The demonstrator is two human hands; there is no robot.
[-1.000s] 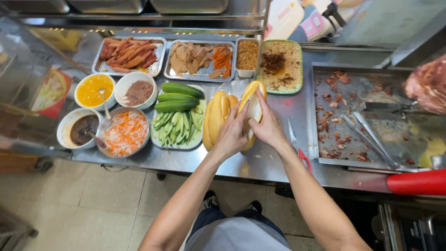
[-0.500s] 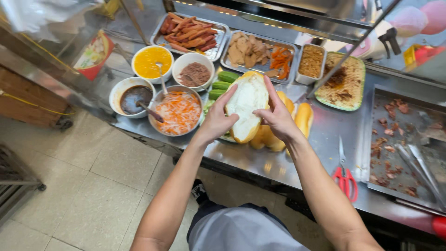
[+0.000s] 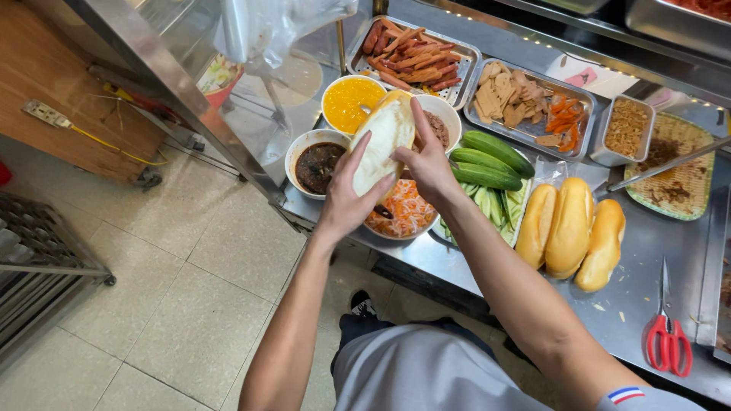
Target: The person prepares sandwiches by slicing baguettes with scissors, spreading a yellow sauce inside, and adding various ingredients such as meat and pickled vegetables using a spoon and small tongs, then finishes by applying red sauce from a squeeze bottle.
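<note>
Split baguette (image 3: 383, 144): pale crumb exposed, golden crust at the edges, spread open, tilted upright, raised above the condiment bowls.

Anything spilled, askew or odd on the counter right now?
Only small things. Crumbs are scattered on the steel counter near the red scissors. The split bread roll, open in the left hand and right hand, looks intact. Bowls and trays sit level.

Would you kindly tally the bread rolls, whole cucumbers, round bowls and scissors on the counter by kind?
Bread rolls: 4, one split roll in both hands, three whole
Whole cucumbers: 3
Round bowls: 4
Scissors: 1
Total: 12
</note>
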